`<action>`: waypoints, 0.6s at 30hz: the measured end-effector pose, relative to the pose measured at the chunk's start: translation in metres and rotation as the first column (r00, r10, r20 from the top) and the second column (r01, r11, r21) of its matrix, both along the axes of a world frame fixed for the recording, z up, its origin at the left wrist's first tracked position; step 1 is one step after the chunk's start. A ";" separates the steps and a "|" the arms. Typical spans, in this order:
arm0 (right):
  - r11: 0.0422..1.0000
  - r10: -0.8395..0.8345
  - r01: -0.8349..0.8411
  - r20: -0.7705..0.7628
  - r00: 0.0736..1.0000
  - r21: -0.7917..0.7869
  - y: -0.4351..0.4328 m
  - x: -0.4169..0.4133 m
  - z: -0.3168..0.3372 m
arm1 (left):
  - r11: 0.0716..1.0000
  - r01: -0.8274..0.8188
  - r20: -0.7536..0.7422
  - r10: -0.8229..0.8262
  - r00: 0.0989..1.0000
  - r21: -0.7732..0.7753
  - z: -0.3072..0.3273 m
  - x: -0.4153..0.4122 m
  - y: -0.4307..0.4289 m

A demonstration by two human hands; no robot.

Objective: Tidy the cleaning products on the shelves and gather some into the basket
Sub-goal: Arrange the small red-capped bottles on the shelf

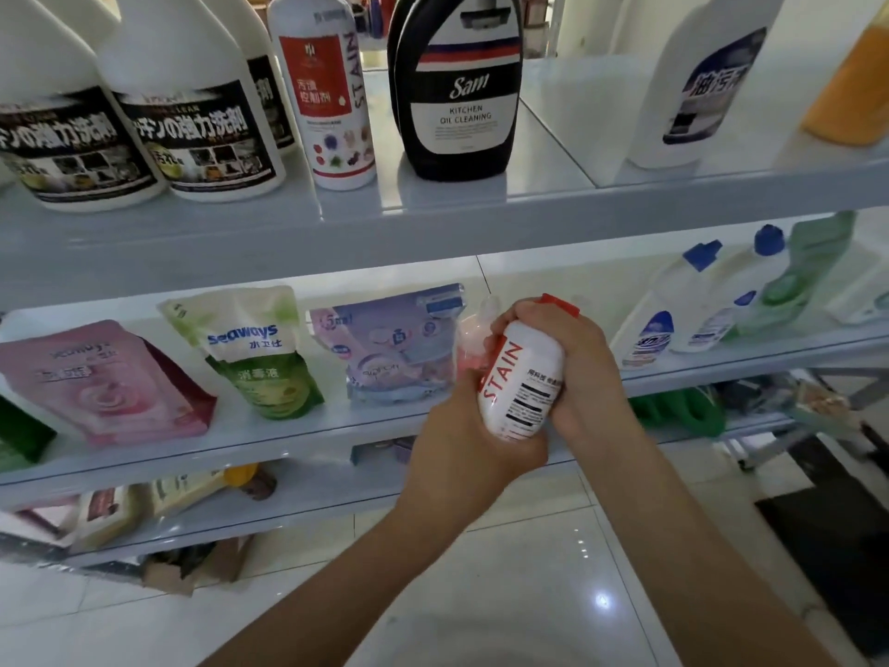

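Stain bottle (522, 377): I saw it tilted, red cap (560, 304) uppermost, held in front of the middle shelf (240, 457).
Left hand (462, 440): I had it gripping the bottle's base.
Right hand (572, 363): wrapped round the upper end, by the cap.
Top shelf (481, 219): a twin bottle (332, 89) stood upright beside the Sam oil cleaner (462, 89).

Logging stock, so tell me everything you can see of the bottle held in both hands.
The bottle is white, glossy, plastic-looking, with red STAIN lettering along its body, small black print and a red cap. It tilts, cap uppermost, in front of the middle shelf. The left hand grips its base; the right hand wraps its upper part.
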State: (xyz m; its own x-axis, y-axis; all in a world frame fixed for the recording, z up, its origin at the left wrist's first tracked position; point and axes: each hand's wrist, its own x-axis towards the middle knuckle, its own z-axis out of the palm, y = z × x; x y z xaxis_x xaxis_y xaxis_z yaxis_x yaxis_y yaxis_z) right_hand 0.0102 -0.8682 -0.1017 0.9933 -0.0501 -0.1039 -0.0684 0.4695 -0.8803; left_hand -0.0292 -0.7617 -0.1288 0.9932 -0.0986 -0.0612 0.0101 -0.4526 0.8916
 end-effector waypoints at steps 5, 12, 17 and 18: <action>0.997 -0.031 0.032 0.020 0.999 -0.065 0.003 -0.004 0.009 | 0.934 -0.188 0.252 0.111 0.961 0.305 -0.002 -0.009 -0.002; 0.873 0.379 -0.386 0.083 0.922 0.300 0.000 -0.002 0.011 | 0.583 0.232 -0.259 -0.635 0.728 -0.778 0.008 0.001 0.024; 0.827 0.461 -0.501 0.204 0.864 0.256 0.003 0.001 0.018 | 0.162 0.217 -0.052 -0.897 0.439 -0.963 -0.008 -0.007 0.017; 0.777 0.517 -0.551 0.188 0.835 0.304 0.005 0.001 0.019 | 0.181 0.196 -0.081 -0.899 0.431 -0.964 -0.005 -0.005 0.021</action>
